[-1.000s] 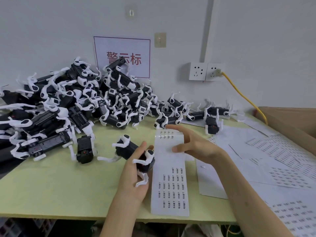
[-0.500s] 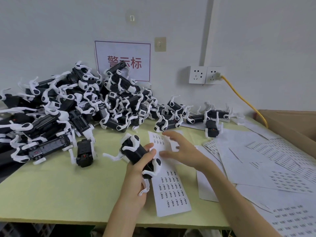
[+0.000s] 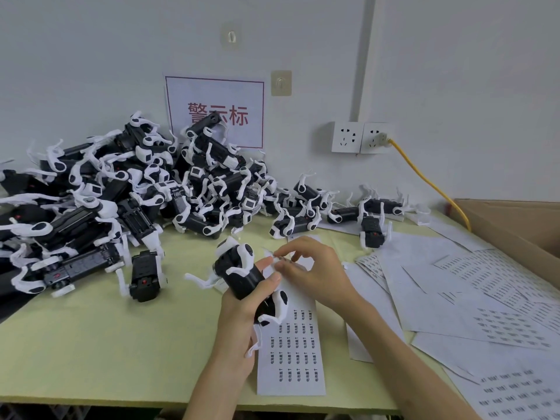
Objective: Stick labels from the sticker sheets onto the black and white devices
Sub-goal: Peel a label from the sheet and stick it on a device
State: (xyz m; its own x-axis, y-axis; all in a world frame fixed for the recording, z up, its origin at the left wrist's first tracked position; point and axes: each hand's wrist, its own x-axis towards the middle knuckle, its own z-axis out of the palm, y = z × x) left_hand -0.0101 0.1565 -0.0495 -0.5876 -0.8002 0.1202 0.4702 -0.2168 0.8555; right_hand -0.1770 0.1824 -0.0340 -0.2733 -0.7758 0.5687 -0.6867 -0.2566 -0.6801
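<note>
My left hand [image 3: 242,316] grips a black and white device [image 3: 242,272] above the table's front, its white legs sticking out. Just right of it, my right hand [image 3: 312,271] pinches a small label [image 3: 274,254] at the top of a sticker sheet [image 3: 292,353] that lies flat on the table under both hands. The label sits between my fingertips, close to the device's upper end. A big pile of like devices [image 3: 121,192] fills the back left.
More sticker sheets [image 3: 485,292] spread over the right of the green table [image 3: 106,344]. A cardboard box [image 3: 521,225] stands at the far right. A yellow cable [image 3: 430,183] runs from the wall socket. Loose devices [image 3: 372,228] lie at the back centre.
The sticker sheet, lifted and curled by my right hand a second ago, now lies flat. My right hand has moved to its top and pinches a label. The device tilted more upright.
</note>
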